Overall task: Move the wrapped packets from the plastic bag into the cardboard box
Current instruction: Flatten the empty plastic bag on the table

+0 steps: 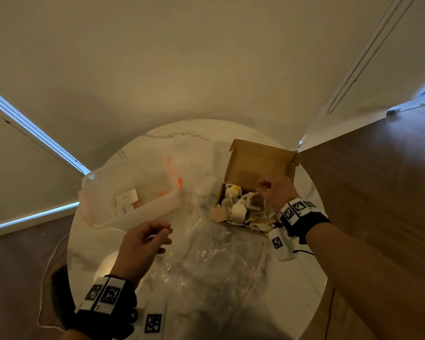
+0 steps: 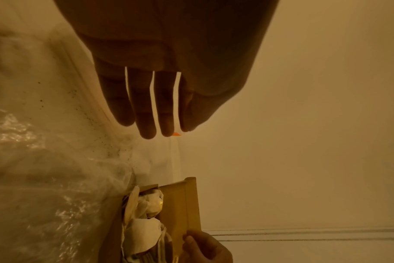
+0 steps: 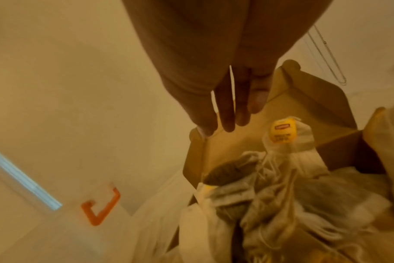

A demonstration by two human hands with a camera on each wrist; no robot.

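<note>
An open cardboard box (image 1: 258, 163) sits at the table's right side, heaped with pale wrapped packets (image 1: 241, 207), some spilling over its front edge. In the right wrist view one of the packets (image 3: 281, 178) carries a yellow tag. My right hand (image 1: 264, 187) hovers over the heap with relaxed fingers (image 3: 225, 115) and holds nothing. A crumpled clear plastic bag (image 1: 214, 256) lies flat in the table's middle; I see no packets inside it. To the left of the bag, my left hand (image 1: 157, 236) hangs above the table, its fingers (image 2: 146, 115) straight and empty.
A clear plastic container (image 1: 133, 195) with an orange latch (image 3: 101, 206) stands at the left of the round marble table (image 1: 172, 133). A wall is close behind, and wooden floor lies on both sides. A thin cable (image 1: 44, 278) trails off the left edge.
</note>
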